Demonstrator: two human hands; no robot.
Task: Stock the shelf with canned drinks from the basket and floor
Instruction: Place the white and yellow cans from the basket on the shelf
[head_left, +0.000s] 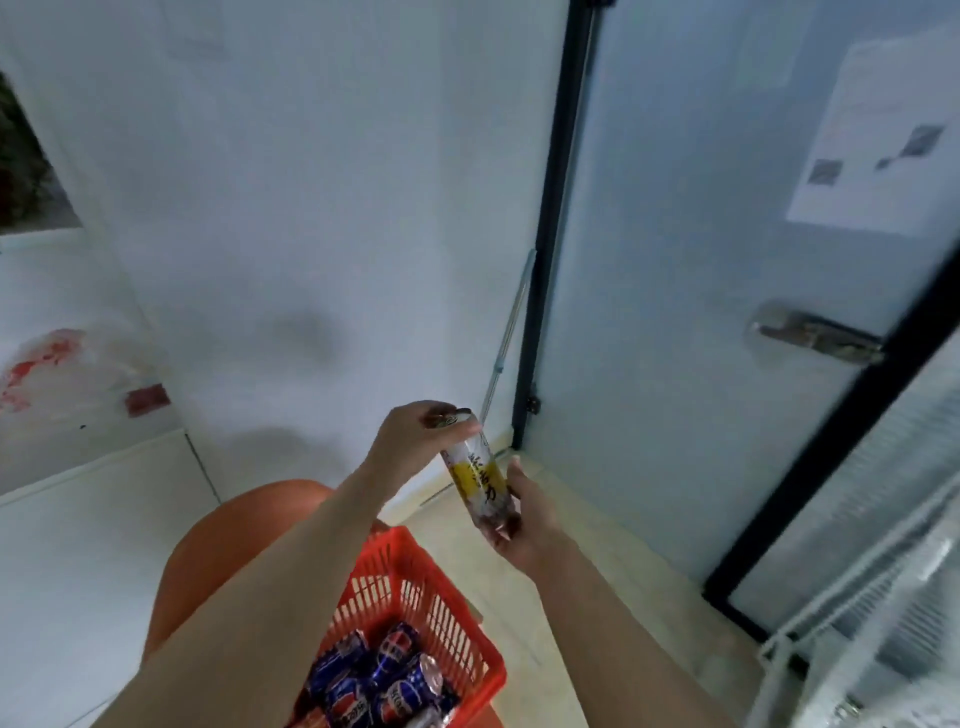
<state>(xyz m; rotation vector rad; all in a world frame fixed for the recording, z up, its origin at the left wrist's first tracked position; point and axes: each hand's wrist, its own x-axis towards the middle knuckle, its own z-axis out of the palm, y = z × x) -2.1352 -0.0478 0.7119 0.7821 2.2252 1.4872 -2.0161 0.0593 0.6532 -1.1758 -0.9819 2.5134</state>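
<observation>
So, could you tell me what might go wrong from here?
The tall can is tilted, left hand pinching its top, right hand cupping its bottom; a slip could drop it toward the blue cans in the red basket. The glass door stands close on the right, so swinging toward the wire shelf might knock it.

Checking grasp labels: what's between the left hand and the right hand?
In the head view, one tilted yellow-and-white can spans the gap: left hand grips its top, right hand holds its bottom end.
</observation>
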